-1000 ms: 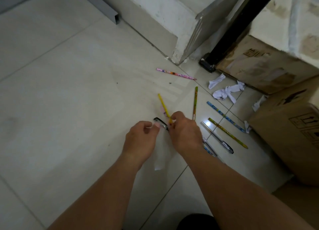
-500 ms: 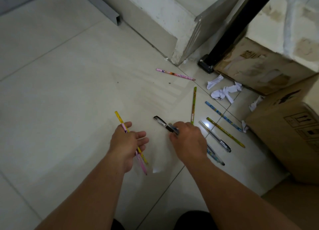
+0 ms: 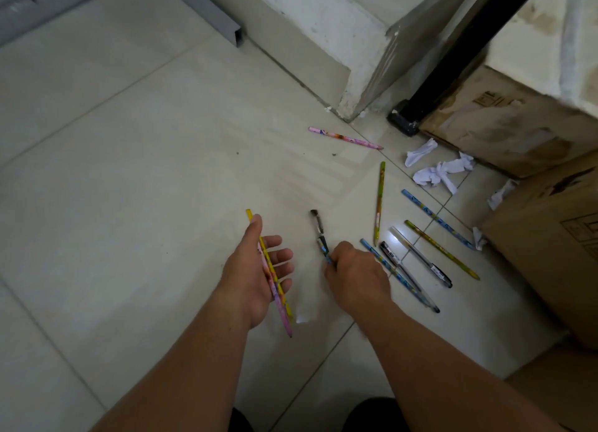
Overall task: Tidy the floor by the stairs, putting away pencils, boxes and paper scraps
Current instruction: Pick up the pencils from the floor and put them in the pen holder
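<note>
I see my left hand palm up with the fingers spread loosely, and two pencils lie across the palm: a yellow pencil and a pink pencil side by side, pinned at the top by the thumb. My right hand is clenched around the lower end of a black pen and what looks like a blue pencil gripped with it; the pen's upper end points away from me, over the tiled floor.

Just right of that hand several more lie on the floor: a blue patterned pencil touching a dark pen, a clear pen with a black cap, an olive-yellow pencil, a second blue pencil further right, and a green pencil lying nearly straight away from me. Another pink pencil rests well apart, near the corner of the white stair base.

Crumpled white paper scraps sit beyond the pencils, near a worn cardboard box tucked under the stairs. A second cardboard box stands at the right edge, with small scraps beside it. A black post meets the floor between the stair base and the worn box.
</note>
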